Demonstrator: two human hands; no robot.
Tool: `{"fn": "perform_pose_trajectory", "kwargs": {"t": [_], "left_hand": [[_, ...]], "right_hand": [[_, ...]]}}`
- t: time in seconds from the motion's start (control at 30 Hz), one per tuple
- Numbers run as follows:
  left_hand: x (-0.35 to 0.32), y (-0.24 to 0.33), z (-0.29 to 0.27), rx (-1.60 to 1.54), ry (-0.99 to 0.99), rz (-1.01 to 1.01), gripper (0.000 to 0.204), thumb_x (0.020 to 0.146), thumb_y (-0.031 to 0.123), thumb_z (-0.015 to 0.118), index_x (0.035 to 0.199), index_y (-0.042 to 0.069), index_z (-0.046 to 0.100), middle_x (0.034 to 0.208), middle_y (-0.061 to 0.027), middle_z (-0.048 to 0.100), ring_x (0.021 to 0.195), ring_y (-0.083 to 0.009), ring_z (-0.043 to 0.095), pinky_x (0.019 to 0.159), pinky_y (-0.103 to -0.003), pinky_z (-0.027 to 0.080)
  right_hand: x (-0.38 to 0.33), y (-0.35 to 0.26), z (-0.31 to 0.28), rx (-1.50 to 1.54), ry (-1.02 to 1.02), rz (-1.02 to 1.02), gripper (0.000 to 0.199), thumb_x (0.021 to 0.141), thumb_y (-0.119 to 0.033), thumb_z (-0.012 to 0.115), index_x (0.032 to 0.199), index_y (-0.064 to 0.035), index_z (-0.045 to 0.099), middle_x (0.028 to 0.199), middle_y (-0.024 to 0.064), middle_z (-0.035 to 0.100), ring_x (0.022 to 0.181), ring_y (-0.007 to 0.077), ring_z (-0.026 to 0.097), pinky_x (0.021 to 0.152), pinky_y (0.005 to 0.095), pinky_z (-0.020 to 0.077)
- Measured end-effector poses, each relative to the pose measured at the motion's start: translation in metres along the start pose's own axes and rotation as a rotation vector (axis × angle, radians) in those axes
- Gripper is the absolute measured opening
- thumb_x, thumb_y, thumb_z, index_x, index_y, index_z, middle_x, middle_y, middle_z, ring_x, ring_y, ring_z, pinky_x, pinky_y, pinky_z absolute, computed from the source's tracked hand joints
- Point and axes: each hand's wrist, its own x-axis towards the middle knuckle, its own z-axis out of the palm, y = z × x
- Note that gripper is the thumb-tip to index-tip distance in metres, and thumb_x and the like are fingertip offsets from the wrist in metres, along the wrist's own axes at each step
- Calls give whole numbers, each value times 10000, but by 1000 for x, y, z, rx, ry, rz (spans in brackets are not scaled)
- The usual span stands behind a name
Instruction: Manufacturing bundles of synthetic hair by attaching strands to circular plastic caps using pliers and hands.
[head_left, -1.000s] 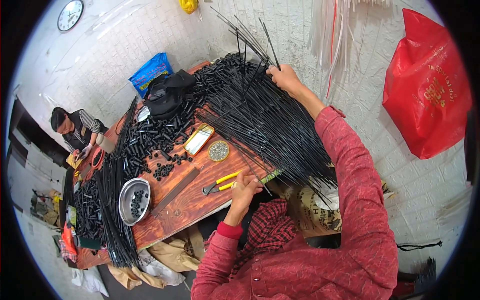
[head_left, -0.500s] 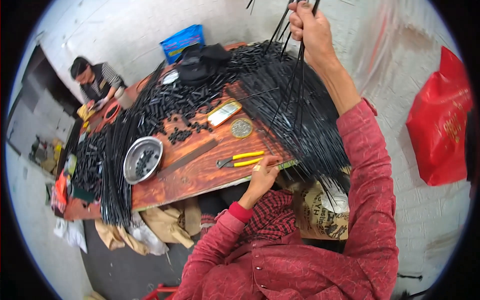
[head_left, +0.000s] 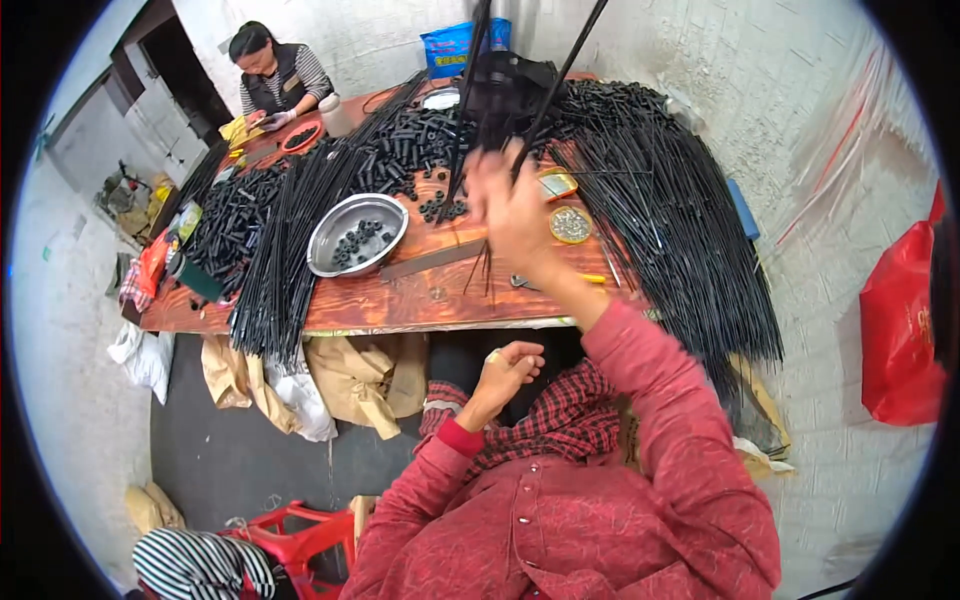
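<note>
My right hand (head_left: 515, 210), blurred by motion, is raised over the table's middle. It grips a few long thin black rods (head_left: 472, 75), which rise past it and also stick out below. Lower down, in front of the table edge, my left hand (head_left: 505, 378) is held over my lap with its fingers curled in. Anything inside it cannot be made out. My right forearm partly covers the yellow-handled pliers (head_left: 596, 278). A steel bowl (head_left: 318, 258) with small black pieces stands to the left, beside a flat dark bar (head_left: 430, 260).
Long black rods are heaped at right (head_left: 690, 240) and left (head_left: 275, 250). Short black tubes (head_left: 400, 150) cover the back. A round container of small metal pieces (head_left: 571, 225) sits by the right pile. Across the table sits another person (head_left: 285, 80). A red stool (head_left: 310, 530) stands lower left.
My right hand has swung from the upper right to the table's middle, carrying the rods. My left hand has moved back from the table edge toward my lap. The view has turned rightward.
</note>
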Motion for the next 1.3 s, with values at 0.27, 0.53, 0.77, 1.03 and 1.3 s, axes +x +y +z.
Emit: {"fn": "perform_pose_trajectory", "kwargs": {"t": [0.27, 0.53, 0.77, 1.03, 1.3], "left_hand": [[-29, -35, -19, -96, 38, -72, 238, 974, 69, 527, 1181, 3, 623, 981, -43, 671, 840, -96, 617, 752, -241, 518], [-47, -41, -6, -74, -42, -85, 245, 973, 98, 549, 1190, 3, 612, 1010, -48, 666, 857, -97, 610, 782, -241, 506], [-99, 25, 5, 30, -420, 51, 266, 985, 147, 563, 1194, -13, 602, 1025, -41, 665, 918, -86, 600, 846, -246, 494], [-148, 122, 10, -100, -562, 211, 267, 995, 197, 568, 1166, -3, 615, 969, -50, 675, 909, -101, 621, 825, -255, 499], [-132, 91, 42, -81, -162, 294, 451, 996, 206, 565, 1382, 0, 455, 1191, -72, 598, 1060, -125, 573, 909, -290, 478]], "right_hand": [[-34, 46, 16, -61, -154, 31, 289, 1049, -292, 436, 988, -26, 529, 668, -17, 460, 577, 60, 460, 539, 220, 397], [-69, 87, -11, -82, -120, 118, 221, 1047, -216, 424, 957, -29, 502, 699, -27, 434, 602, 80, 431, 561, 251, 420], [-93, -18, -39, -107, -291, 252, 213, 1040, -212, 452, 995, -26, 545, 682, -63, 413, 578, 30, 370, 499, 193, 303], [-143, -98, -92, -381, -384, 382, 445, 982, -423, 550, 1101, 6, 577, 712, -48, 469, 580, 15, 345, 496, 189, 268], [-201, -88, -111, -351, -323, 537, 266, 1032, -222, 464, 1049, 11, 590, 702, -24, 523, 625, 51, 459, 567, 212, 394]]}}
